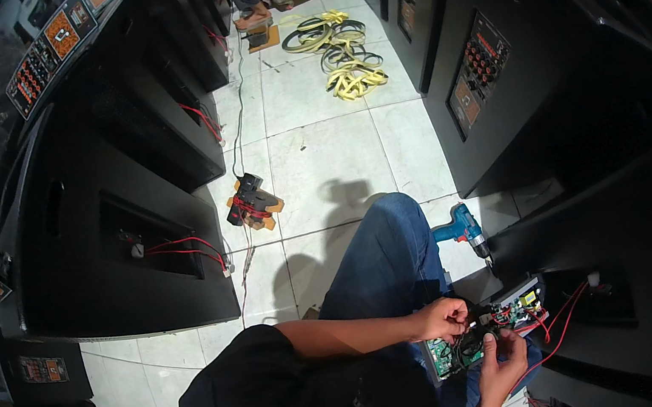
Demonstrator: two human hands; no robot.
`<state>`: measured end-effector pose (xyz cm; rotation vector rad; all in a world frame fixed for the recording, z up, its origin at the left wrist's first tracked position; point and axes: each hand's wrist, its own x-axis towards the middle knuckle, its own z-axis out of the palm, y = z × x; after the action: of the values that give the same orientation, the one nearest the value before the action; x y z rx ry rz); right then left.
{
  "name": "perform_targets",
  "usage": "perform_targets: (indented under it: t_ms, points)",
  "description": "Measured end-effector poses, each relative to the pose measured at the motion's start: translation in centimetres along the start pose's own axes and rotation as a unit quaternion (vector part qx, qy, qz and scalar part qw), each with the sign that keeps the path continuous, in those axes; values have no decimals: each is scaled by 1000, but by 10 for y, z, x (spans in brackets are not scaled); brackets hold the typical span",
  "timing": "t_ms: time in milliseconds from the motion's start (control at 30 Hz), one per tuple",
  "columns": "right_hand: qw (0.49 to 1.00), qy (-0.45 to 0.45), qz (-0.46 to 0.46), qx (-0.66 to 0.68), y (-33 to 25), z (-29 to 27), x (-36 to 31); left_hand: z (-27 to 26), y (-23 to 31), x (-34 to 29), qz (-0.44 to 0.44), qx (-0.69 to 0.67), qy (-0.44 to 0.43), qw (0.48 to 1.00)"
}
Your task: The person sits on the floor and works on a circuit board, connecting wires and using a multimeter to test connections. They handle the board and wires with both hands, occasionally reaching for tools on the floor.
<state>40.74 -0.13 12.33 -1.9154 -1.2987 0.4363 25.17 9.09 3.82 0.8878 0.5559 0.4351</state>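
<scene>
On the jeans (387,258), the circuit-board module (446,362) slants from near left to far right, left hand (447,318) over its far side, right hand (501,361) at its near side, equally close, whether either grip clamps the dark wires (472,344) unclear.

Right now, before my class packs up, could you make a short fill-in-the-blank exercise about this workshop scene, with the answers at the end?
1. The left hand and right hand are at a circuit board coloured ____.
2. The wires running between the board and the nearby cabinet are coloured ____.
3. In the picture, the drill lies to the ____ of the raised knee.
4. The straps heaped on the tiles are black and ____.

Missing words: green; red; right; yellow.
</scene>
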Motion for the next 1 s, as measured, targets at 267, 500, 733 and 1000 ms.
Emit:
perform_targets:
  t_ms: [267, 500, 733, 1000]
  points:
    - [945, 16, 118, 304, 24, 11, -22, 1, -7, -4, 12, -16, -13, 1000]
    - [910, -74, 190, 360, 28, -16, -10, 4, 10, -15, -8, 3, -16, 1000]
    - [962, -127, 141, 194, 21, -31, -1, -3, -11, -10, 24, 4, -27, 999]
    - [954, -103, 118, 255, 9, -11, -8, 7, -5, -8, 32, -2, -20, 999]
